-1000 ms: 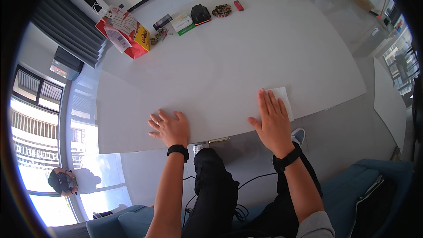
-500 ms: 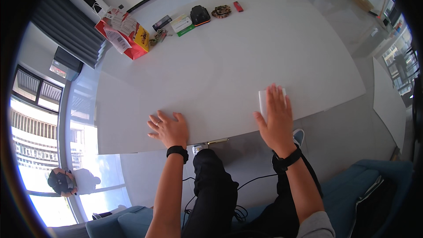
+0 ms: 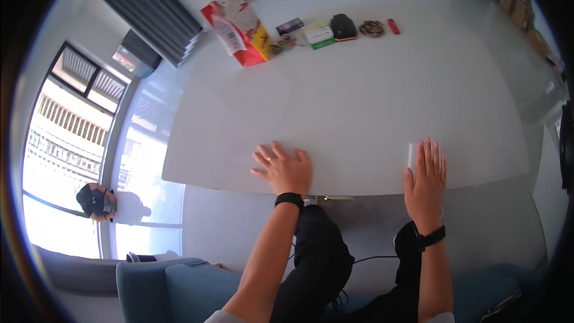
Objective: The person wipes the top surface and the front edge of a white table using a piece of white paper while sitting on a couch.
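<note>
My left hand [image 3: 284,170] lies on the white table [image 3: 347,107] near its front edge, palm down and fingers spread, a ring on one finger. It holds nothing. Further right, my right hand [image 3: 426,188] rests flat with its fingers stretched out over a small flat white thing [image 3: 412,154]. Only a strip of that thing shows left of the fingers; it looks like folded paper, but most of it is covered. Dark bands circle both wrists.
Along the far side stand a red and yellow paper bag [image 3: 251,45], a dark small box [image 3: 290,26], a green-and-white box [image 3: 319,34], a black case [image 3: 343,27], a beaded coil [image 3: 372,29] and a red object [image 3: 393,26]. A blue sofa [image 3: 179,287] is behind me.
The whole view has swung, so the table and its things sit further right in the picture. Both hands stay flat on the table; less of the white thing shows beside my right hand.
</note>
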Tool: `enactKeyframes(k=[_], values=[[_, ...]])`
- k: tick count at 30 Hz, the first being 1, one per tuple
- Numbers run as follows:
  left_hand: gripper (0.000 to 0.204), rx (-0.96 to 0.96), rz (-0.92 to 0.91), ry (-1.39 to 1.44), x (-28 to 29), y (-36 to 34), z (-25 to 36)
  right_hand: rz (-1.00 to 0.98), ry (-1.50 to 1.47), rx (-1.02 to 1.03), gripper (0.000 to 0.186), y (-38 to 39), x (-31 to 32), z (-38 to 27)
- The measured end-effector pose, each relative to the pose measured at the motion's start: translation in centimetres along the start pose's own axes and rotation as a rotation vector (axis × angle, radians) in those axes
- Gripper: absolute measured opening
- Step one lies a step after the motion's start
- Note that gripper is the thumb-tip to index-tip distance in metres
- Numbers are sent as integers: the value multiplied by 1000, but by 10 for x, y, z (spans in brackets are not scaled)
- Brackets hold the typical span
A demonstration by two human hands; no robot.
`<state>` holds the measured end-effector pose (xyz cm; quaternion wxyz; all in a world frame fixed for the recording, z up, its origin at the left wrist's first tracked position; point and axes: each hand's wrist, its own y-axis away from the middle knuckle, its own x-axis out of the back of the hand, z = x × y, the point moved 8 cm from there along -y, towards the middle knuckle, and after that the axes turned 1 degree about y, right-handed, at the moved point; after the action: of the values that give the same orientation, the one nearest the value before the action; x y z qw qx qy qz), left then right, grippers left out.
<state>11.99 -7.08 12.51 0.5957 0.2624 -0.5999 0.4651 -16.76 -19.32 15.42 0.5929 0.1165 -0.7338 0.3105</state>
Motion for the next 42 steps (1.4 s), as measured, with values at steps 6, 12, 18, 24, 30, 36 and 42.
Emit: enactKeyframes(k=[6, 12, 18, 24, 30, 36, 42], values=[[61, 0, 6, 30, 7, -2, -7, -63, -43, -16, 57, 1, -16, -11], [63, -9, -18, 45, 8, -2, -4, -92, -102, 105, 60, 7, -12, -46], [63, -9, -33, 60, 10, -2, -1, -78, -107, 138, 55, 12, -15, -61], [62, -8, -48, 70, 9, -2, -2, -81, -186, 124, 53, 13, -16, -34], [64, 1, -45, 14, 7, -3, -3, -36, -31, -59, 50, 17, -16, 42], [62, -5, -15, 21, 7, -4, -4, -32, 101, -313, 51, 27, -26, 138], [63, -3, -45, 48, 10, -2, -2, -38, 169, -357, 52, 28, -22, 138]])
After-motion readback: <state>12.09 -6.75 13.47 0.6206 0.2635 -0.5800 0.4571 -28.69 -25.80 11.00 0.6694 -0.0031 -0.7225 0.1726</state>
